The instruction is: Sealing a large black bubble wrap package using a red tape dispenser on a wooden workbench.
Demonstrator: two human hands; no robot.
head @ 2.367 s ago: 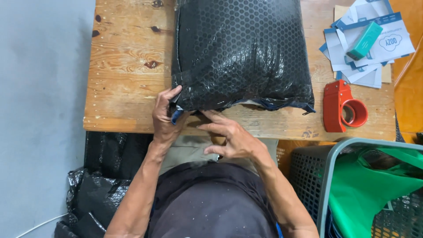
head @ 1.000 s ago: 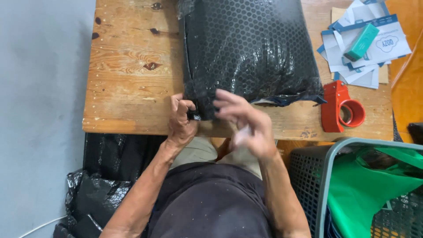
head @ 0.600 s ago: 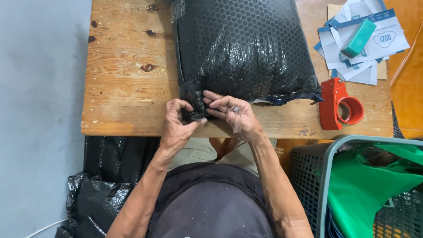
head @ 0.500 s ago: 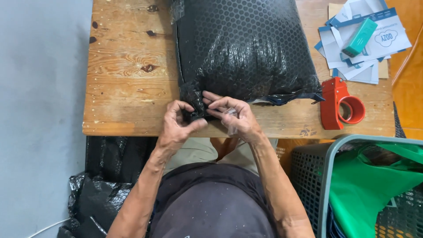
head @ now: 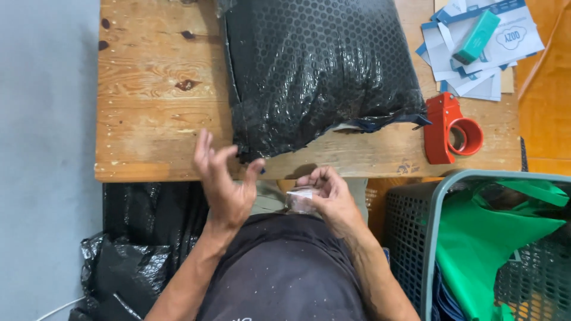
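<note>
Fingers of the left hand are spread and loosely curled, holding nothing; the hand hangs over the near edge of the wooden surface, its thumb tip just beside the near left corner of the black bubble-wrap parcel, though whether it touches the wrap cannot be told. The right hand sits lower, off the surface and close to the person's body, with its fingers curled shut around a small pale, clear-looking object, possibly a roll of tape; its kind is too small to tell.

The parcel lies in the middle of the surface, reaching from the far edge almost to the near edge, its near left corner just above the left hand. A strip of blue shows along its near right edge.

Left of the parcel the surface is bare wood out to its left edge. To the right, near the near right corner, a red tape dispenser lies just beside the parcel's corner, and a heap of white and blue papers with a teal block on top sits at the far right.

Below the near edge, black plastic bags lie on the floor to the left, and a grey basket holding a green bag stands to the right, close to the right forearm.
</note>
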